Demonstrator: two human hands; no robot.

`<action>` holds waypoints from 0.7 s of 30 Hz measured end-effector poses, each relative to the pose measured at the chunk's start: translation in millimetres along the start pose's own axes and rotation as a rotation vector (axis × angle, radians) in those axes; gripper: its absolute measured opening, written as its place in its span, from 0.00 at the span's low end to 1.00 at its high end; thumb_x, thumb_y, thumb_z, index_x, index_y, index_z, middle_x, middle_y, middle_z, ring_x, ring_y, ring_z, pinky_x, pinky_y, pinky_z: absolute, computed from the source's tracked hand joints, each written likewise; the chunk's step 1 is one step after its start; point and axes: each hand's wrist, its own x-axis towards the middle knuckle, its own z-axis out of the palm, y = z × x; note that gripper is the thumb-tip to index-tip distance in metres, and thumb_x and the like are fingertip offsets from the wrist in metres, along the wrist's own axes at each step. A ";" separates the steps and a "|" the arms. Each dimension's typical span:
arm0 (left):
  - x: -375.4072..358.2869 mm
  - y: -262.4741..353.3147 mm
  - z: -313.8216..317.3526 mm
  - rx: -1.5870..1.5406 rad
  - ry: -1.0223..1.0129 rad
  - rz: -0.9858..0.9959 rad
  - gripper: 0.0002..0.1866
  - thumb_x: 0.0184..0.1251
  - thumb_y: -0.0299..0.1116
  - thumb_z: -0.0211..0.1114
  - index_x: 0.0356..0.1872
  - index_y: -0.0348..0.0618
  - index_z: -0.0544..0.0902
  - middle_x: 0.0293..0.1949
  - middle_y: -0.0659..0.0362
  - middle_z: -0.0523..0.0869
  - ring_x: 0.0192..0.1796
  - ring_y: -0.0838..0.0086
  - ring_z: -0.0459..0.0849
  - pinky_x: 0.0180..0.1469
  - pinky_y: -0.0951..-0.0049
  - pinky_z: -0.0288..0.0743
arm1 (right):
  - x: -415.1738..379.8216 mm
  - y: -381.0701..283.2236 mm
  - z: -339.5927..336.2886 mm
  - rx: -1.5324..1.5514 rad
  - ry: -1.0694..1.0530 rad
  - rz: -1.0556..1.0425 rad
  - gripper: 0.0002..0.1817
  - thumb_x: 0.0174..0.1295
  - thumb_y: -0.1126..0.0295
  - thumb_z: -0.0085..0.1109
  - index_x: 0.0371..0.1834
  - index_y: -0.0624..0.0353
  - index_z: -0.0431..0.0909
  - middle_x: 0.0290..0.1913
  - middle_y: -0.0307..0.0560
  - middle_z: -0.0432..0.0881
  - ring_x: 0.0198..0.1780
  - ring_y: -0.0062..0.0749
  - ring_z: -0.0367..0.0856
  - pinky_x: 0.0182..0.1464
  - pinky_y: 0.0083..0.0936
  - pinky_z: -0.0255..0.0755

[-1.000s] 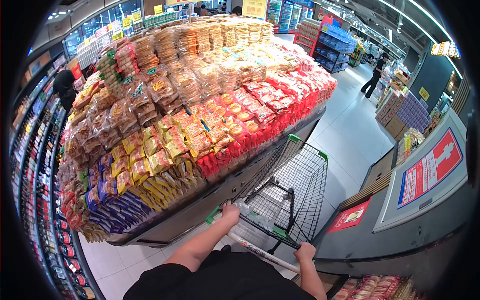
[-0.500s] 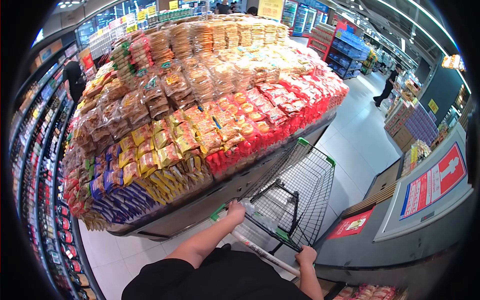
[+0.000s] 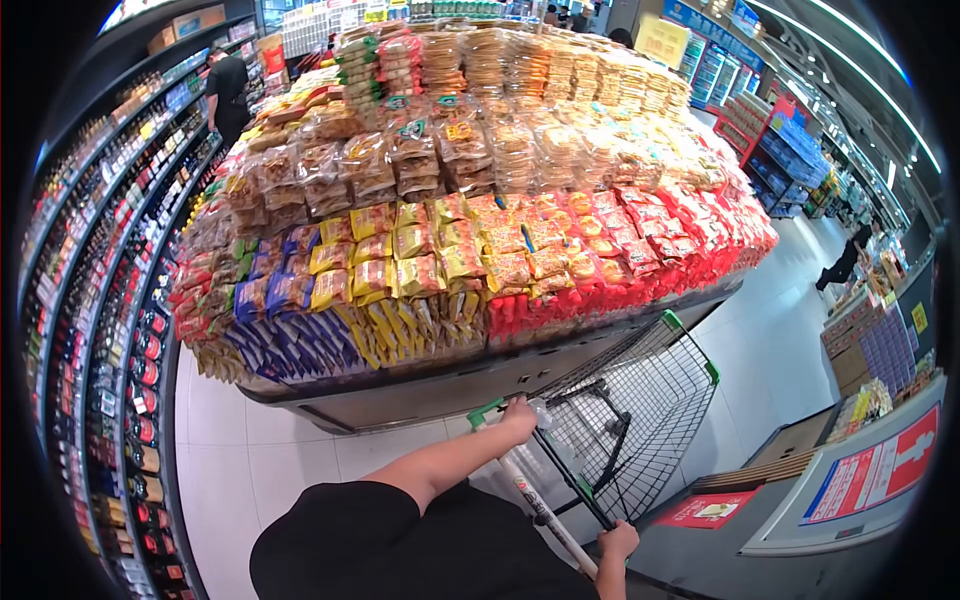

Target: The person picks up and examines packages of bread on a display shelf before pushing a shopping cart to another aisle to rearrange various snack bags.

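Observation:
A wire shopping cart with green corner pieces stands in front of me, and only its own frame and flap show inside it. My left hand is closed on the cart's upper edge near the left green corner. Something clear, like thin plastic, shows beside those fingers. My right hand is wrapped round the cart's rim at the near right corner. The pale push handle runs between my forearms, nearer my body than either hand.
A large display piled with bagged snacks lies ahead, close to the cart's left side. Bottle shelves line the left, with a person beside them. A grey counter stands at the right. Another person is farther off.
The view has swung left, so the display and cart sit farther right in it. Both hands keep their hold on the cart.

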 end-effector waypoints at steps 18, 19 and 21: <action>13.3 8.9 2.2 0.035 -0.011 0.009 0.16 0.51 0.27 0.67 0.43 0.40 0.91 0.51 0.52 0.88 0.64 0.55 0.76 0.66 0.57 0.68 | 11.4 11.4 7.2 -0.027 0.080 -0.060 0.13 0.38 0.63 0.72 0.28 0.53 0.86 0.32 0.49 0.87 0.41 0.48 0.86 0.44 0.42 0.80; 15.2 9.0 5.9 0.036 0.004 -0.008 0.16 0.52 0.27 0.67 0.43 0.40 0.91 0.51 0.52 0.88 0.64 0.55 0.76 0.66 0.57 0.67 | 10.9 11.9 7.2 -0.028 0.078 -0.059 0.13 0.38 0.63 0.72 0.28 0.53 0.86 0.32 0.49 0.87 0.41 0.48 0.86 0.44 0.42 0.80; 14.6 9.4 8.0 0.037 0.017 -0.026 0.15 0.52 0.27 0.66 0.43 0.40 0.91 0.50 0.52 0.88 0.64 0.55 0.76 0.66 0.57 0.67 | 10.2 10.0 5.5 -0.017 0.100 -0.058 0.12 0.39 0.63 0.72 0.28 0.53 0.86 0.33 0.49 0.87 0.40 0.48 0.87 0.44 0.41 0.80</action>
